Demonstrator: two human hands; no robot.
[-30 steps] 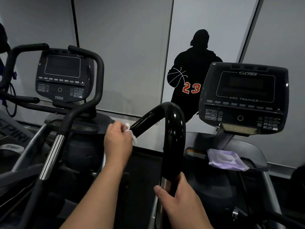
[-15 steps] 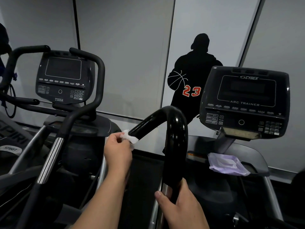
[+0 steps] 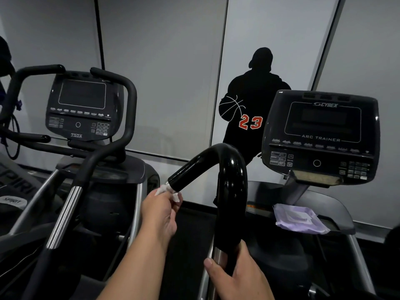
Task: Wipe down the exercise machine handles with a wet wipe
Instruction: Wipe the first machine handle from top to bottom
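A glossy black curved handle (image 3: 229, 167) of the arc trainer arches up in the middle of the view. My left hand (image 3: 161, 211) pinches a small white wet wipe (image 3: 171, 192) against the handle's lower open end. My right hand (image 3: 236, 276) grips the handle's upright shaft near the bottom, where black grip meets a silver tube. Most of the wipe is hidden in my left fingers.
The arc trainer's console (image 3: 320, 135) stands at the right, with a purple wipe packet (image 3: 298, 219) on the shelf below it. A second machine with console (image 3: 80, 107) and black handlebars (image 3: 127, 118) stands at the left. Grey wall panels lie behind.
My left hand with the wipe has slid down the handle's sloping arm to its end. The view has tilted up slightly. My right hand has kept its grip.
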